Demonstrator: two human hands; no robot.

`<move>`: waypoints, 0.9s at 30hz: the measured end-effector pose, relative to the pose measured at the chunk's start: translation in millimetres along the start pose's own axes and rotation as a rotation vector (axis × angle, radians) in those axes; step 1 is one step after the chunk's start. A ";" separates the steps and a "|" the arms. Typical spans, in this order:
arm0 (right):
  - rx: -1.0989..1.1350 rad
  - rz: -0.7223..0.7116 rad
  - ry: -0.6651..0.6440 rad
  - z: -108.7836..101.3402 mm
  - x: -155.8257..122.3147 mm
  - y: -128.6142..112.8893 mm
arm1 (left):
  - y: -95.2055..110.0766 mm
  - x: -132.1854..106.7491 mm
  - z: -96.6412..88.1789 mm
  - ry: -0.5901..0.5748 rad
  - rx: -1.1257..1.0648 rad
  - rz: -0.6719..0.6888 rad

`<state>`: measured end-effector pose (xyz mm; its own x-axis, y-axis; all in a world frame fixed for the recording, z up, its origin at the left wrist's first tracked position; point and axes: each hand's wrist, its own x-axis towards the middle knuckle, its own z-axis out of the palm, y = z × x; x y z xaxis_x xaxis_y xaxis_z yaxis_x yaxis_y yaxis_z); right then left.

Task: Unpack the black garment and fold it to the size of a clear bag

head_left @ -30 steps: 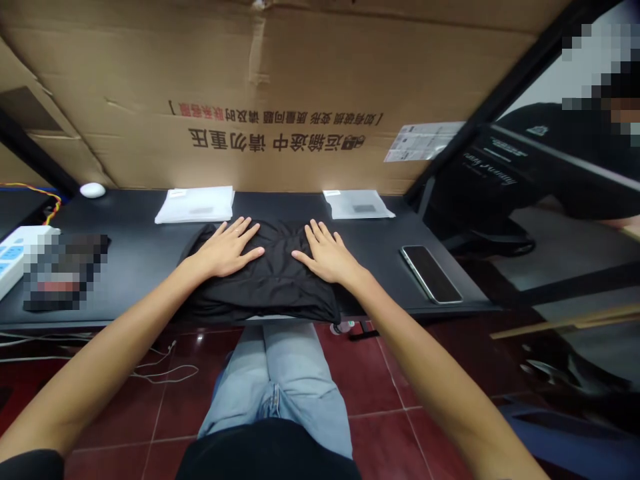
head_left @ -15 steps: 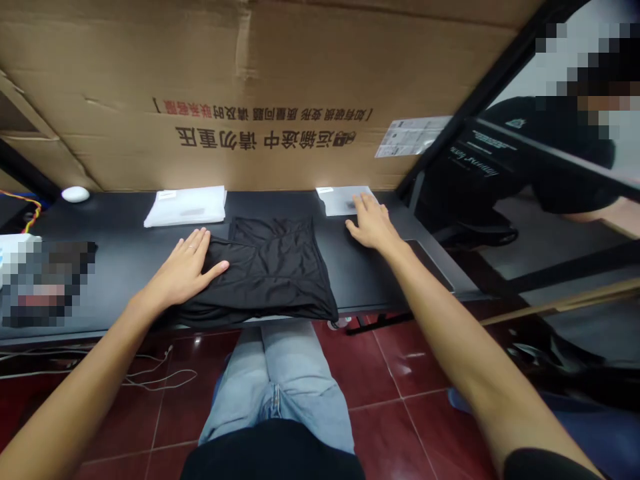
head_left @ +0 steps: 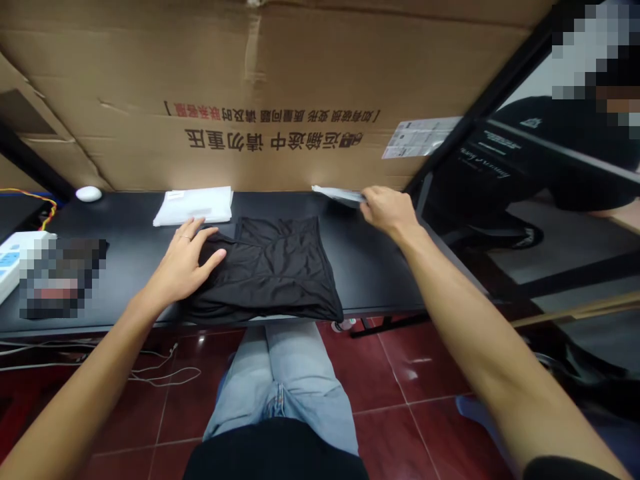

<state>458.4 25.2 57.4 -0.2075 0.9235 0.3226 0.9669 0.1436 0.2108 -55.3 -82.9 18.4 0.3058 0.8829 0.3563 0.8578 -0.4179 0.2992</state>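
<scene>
A folded black garment [head_left: 273, 270] lies on the black table [head_left: 370, 267] at its front edge, right in front of me. My left hand [head_left: 183, 263] rests flat on the garment's left edge, fingers spread, a ring on one finger. My right hand [head_left: 387, 210] is at the back right of the table, fingers closed on a thin clear plastic bag [head_left: 337, 194] that is lifted off the tabletop at one end. A second, white plastic bag [head_left: 195, 205] lies flat at the back, just beyond my left hand.
A large cardboard sheet [head_left: 280, 87] with printed characters stands along the table's back. A white mouse [head_left: 89, 193] and a power strip [head_left: 13, 257] are at the left. Another person in black [head_left: 565, 160] sits to the right. Cables lie on the red tiled floor.
My right hand left the garment, reached to the back right, and has closed on the clear plastic bag and lifted it. My left hand slid to the garment's left edge.
</scene>
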 end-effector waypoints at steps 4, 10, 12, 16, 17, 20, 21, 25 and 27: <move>0.125 -0.147 0.228 -34.4 -16.7 -56.3 | 32.1 5.9 -28.5 0.232 -0.013 0.054; 0.175 -0.515 0.246 -56.7 -57.5 -148.3 | 84.1 8.7 -40.6 0.469 -0.060 0.256; 0.129 -0.597 0.240 -52.5 -66.9 -162.9 | 91.9 10.9 -31.2 0.358 -0.093 0.399; 0.198 -0.666 0.218 -39.2 -77.9 -163.3 | 103.0 18.8 -3.3 0.124 -0.084 0.510; 0.220 -0.672 0.216 -36.8 -79.9 -159.4 | 106.6 21.6 3.4 0.089 -0.069 0.508; 0.253 -0.636 0.205 -32.8 -86.0 -144.3 | 120.2 31.9 18.5 0.000 -0.019 0.502; 0.260 -0.606 0.191 -31.5 -88.0 -139.0 | 125.1 35.6 21.8 -0.024 -0.010 0.504; 0.365 -0.516 0.117 -21.0 -95.7 -120.5 | 143.0 47.5 30.3 -0.074 0.005 0.505; 0.472 -0.515 0.118 -12.6 -98.9 -114.8 | 150.7 50.0 34.6 -0.089 0.040 0.502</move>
<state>366.1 -87.2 12.9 -0.6448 0.6558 0.3926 0.6969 0.7154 -0.0504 103.5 -94.3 50.8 0.7167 0.5914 0.3697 0.6111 -0.7879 0.0759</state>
